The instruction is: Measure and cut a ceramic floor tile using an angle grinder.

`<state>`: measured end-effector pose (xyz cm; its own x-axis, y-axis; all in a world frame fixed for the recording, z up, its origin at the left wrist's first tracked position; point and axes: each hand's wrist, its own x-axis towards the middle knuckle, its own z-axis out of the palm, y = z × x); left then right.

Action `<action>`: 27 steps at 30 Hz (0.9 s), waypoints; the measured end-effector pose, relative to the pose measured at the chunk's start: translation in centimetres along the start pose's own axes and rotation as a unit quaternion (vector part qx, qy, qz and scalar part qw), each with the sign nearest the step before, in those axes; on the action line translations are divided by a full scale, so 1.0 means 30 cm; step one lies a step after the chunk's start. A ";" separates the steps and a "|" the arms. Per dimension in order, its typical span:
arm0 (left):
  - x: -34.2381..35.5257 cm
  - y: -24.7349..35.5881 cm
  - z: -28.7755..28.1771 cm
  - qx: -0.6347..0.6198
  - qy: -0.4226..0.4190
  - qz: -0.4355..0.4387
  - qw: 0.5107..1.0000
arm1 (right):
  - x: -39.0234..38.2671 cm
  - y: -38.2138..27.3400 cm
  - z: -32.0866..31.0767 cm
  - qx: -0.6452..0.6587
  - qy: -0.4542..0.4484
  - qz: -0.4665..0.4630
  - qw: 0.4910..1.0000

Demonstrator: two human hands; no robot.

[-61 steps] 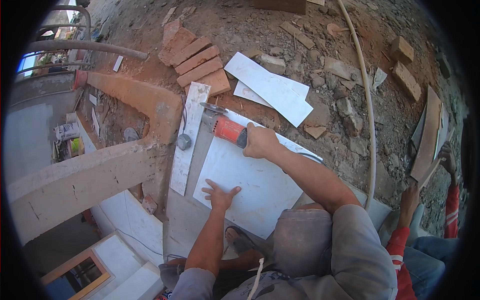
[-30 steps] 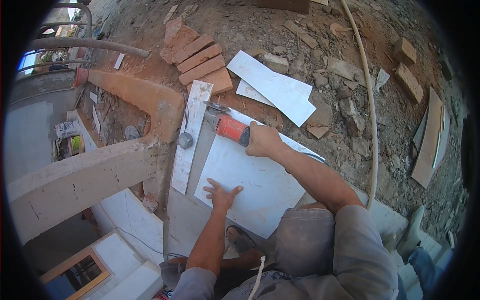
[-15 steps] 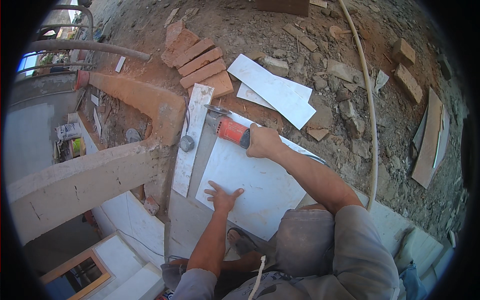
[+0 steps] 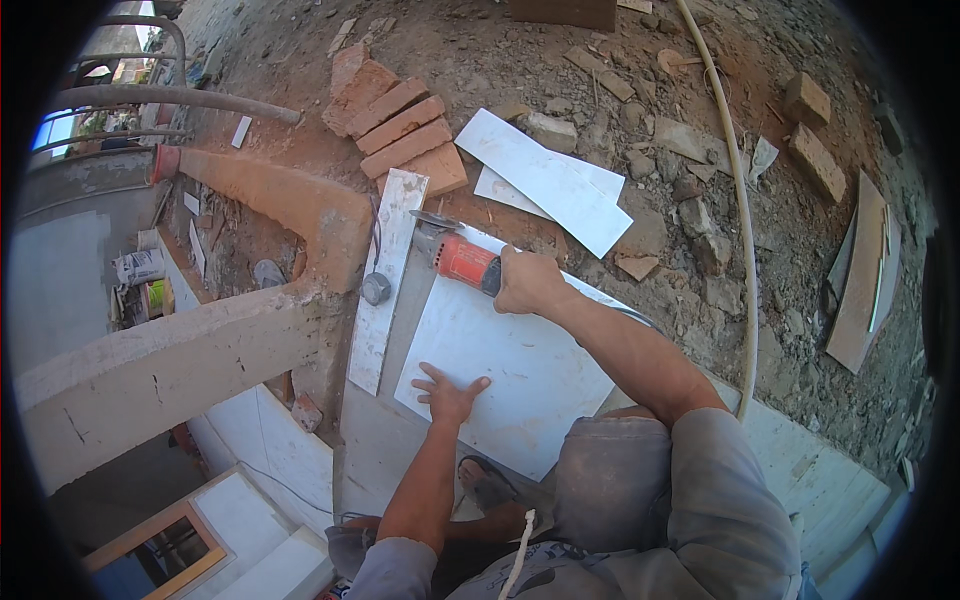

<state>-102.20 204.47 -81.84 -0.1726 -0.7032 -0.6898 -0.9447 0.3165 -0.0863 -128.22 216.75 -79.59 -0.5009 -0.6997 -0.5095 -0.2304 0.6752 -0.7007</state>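
Observation:
My right hand is wrapped round the rear of a red and black angle grinder. The grinder's disc lies over the far left corner of a large white tile; whether it touches the tile I cannot tell. Flat on the tile's near left part rests my left hand, fingers spread and holding nothing. Left of the tile is a narrow, dirty white strip with a grey round knob-like piece on it. A dark cord shows beyond my right forearm.
Several red bricks lie beyond the strip, beside two overlapping white tile pieces. A pale hose runs along the right over rubble. At left, a concrete ledge borders a drop to a lower area. Brown boards lie far right.
Both hands and the grinder keep almost the same place on the tile. The whole view has shifted very slightly.

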 end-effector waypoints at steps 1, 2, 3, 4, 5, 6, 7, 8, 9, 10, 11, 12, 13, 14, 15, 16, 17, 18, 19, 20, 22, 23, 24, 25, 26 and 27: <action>0.005 -0.002 0.006 0.002 -0.002 -0.001 1.000 | 0.003 0.006 0.003 0.004 -0.002 0.001 1.000; 0.009 -0.004 0.012 0.008 -0.006 0.000 1.000 | 0.006 0.012 0.007 0.005 -0.004 0.004 1.000; 0.009 -0.008 0.012 0.012 -0.006 0.001 1.000 | 0.004 0.007 0.005 0.004 -0.002 0.003 1.000; 0.011 -0.012 0.012 0.012 -0.006 0.002 1.000 | 0.002 0.004 0.004 0.003 -0.001 0.002 1.000; 0.014 -0.016 0.012 0.012 -0.005 0.003 1.000 | 0.003 0.004 0.005 0.003 -0.001 0.001 1.000; 0.013 -0.013 0.010 0.013 -0.005 0.004 1.000 | 0.006 0.004 0.005 0.003 -0.001 0.003 1.000; 0.011 -0.013 0.010 0.013 -0.005 0.004 1.000 | 0.007 0.006 0.006 0.002 -0.001 0.005 1.000; 0.009 -0.012 0.010 0.007 -0.007 0.003 1.000 | 0.007 0.008 0.007 0.003 -0.001 0.006 1.000; 0.007 -0.013 0.009 0.001 -0.008 0.002 1.000 | 0.005 0.007 0.006 0.004 0.000 0.002 1.000; 0.009 -0.015 0.009 0.001 -0.008 0.001 1.000 | 0.004 0.005 0.005 0.006 0.000 -0.001 1.000; 0.012 -0.017 0.010 -0.001 -0.006 0.003 1.000 | 0.005 0.004 0.004 0.006 0.000 -0.001 1.000; 0.013 -0.016 0.009 -0.002 -0.005 0.005 1.000 | 0.006 0.004 0.002 0.005 -0.003 0.001 1.000; 0.012 -0.015 0.009 -0.002 -0.005 0.005 1.000 | 0.007 0.004 0.001 0.005 -0.005 0.003 1.000; 0.011 -0.015 0.009 0.000 -0.005 0.006 1.000 | 0.006 0.004 0.002 0.005 -0.006 0.004 1.000; 0.012 -0.015 0.009 0.002 -0.004 0.008 1.000 | 0.007 0.005 0.002 0.005 -0.005 0.005 1.000; 0.012 -0.015 0.009 0.002 -0.004 0.008 1.000 | 0.008 0.005 0.002 0.004 -0.004 0.007 1.000; 0.012 -0.014 0.008 0.003 -0.004 0.009 1.000 | 0.009 0.007 0.004 0.004 -0.004 0.007 1.000; 0.012 -0.016 0.009 0.003 -0.003 0.008 1.000 | 0.009 0.009 0.007 0.005 0.001 0.005 1.000; 0.013 -0.017 0.011 0.003 -0.003 0.008 1.000 | 0.009 0.010 0.009 0.006 0.007 0.003 1.000; 0.015 -0.017 0.012 0.003 -0.002 0.008 1.000 | 0.010 0.011 0.010 0.006 0.006 0.003 1.000; 0.018 -0.022 0.014 0.004 0.000 0.009 1.000 | 0.010 0.009 0.007 0.009 0.005 0.002 1.000; 0.020 -0.024 0.015 0.013 0.000 0.008 1.000 | 0.011 0.010 0.010 0.009 0.004 0.002 1.000; 0.019 -0.022 0.015 0.023 -0.001 0.007 1.000 | 0.012 0.013 0.013 0.010 0.008 0.001 1.000; 0.017 -0.021 0.015 0.024 -0.001 0.007 1.000 | 0.013 0.015 0.015 0.010 0.011 0.000 1.000; 0.015 -0.019 0.015 0.019 -0.003 0.007 1.000 | 0.013 0.017 0.017 0.010 0.011 0.000 1.000; 0.015 -0.018 0.014 0.014 -0.004 0.007 1.000 | 0.014 0.018 0.018 0.011 0.012 0.000 1.000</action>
<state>-101.64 204.24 -82.41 -0.1831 -0.6937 -0.6966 -0.9338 0.3443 -0.0975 -128.09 216.70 -80.44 -0.5209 -0.6935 -0.4977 -0.2127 0.6701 -0.7111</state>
